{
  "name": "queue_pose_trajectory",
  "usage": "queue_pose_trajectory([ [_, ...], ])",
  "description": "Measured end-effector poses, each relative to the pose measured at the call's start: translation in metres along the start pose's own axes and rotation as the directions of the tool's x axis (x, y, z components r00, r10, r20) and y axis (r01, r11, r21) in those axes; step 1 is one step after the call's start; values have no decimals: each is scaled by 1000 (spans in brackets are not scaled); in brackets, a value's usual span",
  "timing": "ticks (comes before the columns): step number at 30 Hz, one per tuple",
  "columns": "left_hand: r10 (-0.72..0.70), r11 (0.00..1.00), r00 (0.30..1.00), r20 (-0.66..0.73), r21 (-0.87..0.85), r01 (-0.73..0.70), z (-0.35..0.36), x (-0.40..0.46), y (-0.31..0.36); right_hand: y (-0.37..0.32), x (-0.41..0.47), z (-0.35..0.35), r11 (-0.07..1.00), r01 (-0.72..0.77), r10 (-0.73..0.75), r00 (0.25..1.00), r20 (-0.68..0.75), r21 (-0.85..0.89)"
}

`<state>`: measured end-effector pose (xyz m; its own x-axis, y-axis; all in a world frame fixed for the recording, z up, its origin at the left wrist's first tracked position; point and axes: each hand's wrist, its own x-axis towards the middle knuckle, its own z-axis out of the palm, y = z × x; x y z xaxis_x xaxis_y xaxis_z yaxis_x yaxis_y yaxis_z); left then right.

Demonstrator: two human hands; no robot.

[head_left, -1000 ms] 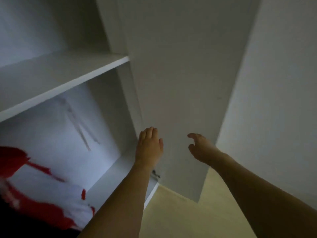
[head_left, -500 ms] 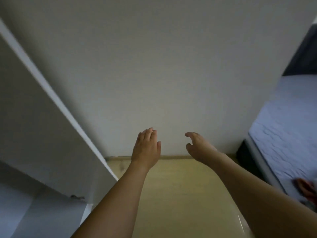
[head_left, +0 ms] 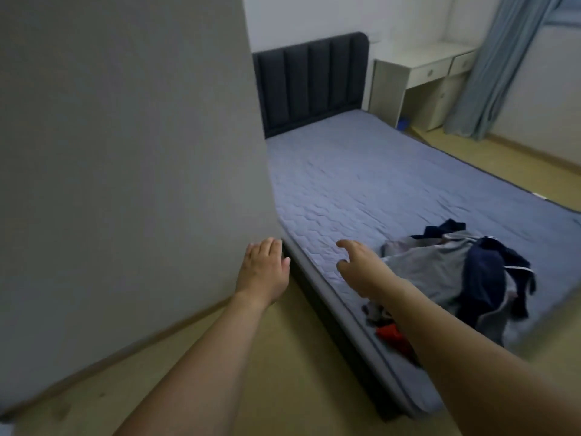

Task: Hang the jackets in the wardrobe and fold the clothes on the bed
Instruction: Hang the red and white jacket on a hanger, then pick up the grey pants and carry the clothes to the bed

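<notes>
A pile of clothes (head_left: 456, 272), grey and navy, lies on the bed (head_left: 377, 184) near its foot, on the blue quilted cover. A small red garment (head_left: 391, 335) shows at the bed's near edge, partly hidden by my right forearm. My right hand (head_left: 361, 265) is stretched out over the bed's near edge, left of the pile, fingers relaxed and holding nothing. My left hand (head_left: 262, 269) reaches forward over the floor beside the grey wall, fingers straight and empty. The wardrobe is out of view.
A grey wall (head_left: 125, 152) fills the left side. A dark padded headboard (head_left: 311, 80) stands at the bed's far end. A white desk (head_left: 421, 77) and a blue curtain (head_left: 490, 64) are at the back right. Yellowish floor (head_left: 157, 372) lies between wall and bed.
My view has swung right, away from the open wardrobe and past the wall to the bed. Both hands stay outstretched and empty; the right one now hangs over the bed's edge.
</notes>
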<state>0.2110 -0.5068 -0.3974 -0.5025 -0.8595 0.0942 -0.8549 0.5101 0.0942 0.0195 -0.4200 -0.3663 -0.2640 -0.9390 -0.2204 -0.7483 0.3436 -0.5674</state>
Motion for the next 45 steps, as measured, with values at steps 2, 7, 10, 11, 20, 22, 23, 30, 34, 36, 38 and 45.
queue_pose_trajectory([
  [2, 25, 1000, 999, 34, -1, -25, 14, 25, 65, 61, 8, -38, 999, -40, 40, 999, 5, 4],
  [7, 83, 997, 993, 86, -7, -83, 35, 87, 172, 167, 33, -110, 988, -124, 124, 992, 8, 95],
  [10, 57, 998, 991, 124, -9, -56, 58, 132, 212, 229, 49, -141, 973, -172, 174, 985, 2, 154],
  [11, 50, 999, 989, 140, -4, -50, 68, 147, 227, 253, 54, -151, 971, -184, 186, 982, 0, 155],
  [20, 9, 958, 907, 420, -262, 112, 184, 263, 432, 514, 142, -265, 946, -314, 311, 949, 46, 79],
  [22, -25, 940, 880, 475, -289, 183, 212, 287, 476, 565, 173, -277, 947, -317, 311, 946, 93, 51],
  [23, -45, 932, 864, 502, -290, 217, 226, 298, 497, 588, 187, -280, 947, -317, 310, 942, 131, 41],
  [30, -90, 907, 795, 600, -280, 314, 324, 362, 561, 684, 288, -258, 989, -141, 145, 942, 301, -38],
  [34, -245, 890, 740, 627, -157, 427, 404, 400, 534, 711, 345, -201, 997, 48, -23, 940, 340, -66],
  [36, -283, 923, 667, 690, 5, 386, 444, 410, 518, 721, 364, -173, 991, 116, -87, 932, 351, -63],
  [38, -244, 966, 622, 744, 128, 226, 474, 408, 509, 728, 378, -149, 982, 172, -129, 908, 398, -75],
  [45, -234, 851, 837, 495, -311, 422, 455, 368, 509, 713, 401, -109, 877, 216, 19, 877, 480, -430],
])
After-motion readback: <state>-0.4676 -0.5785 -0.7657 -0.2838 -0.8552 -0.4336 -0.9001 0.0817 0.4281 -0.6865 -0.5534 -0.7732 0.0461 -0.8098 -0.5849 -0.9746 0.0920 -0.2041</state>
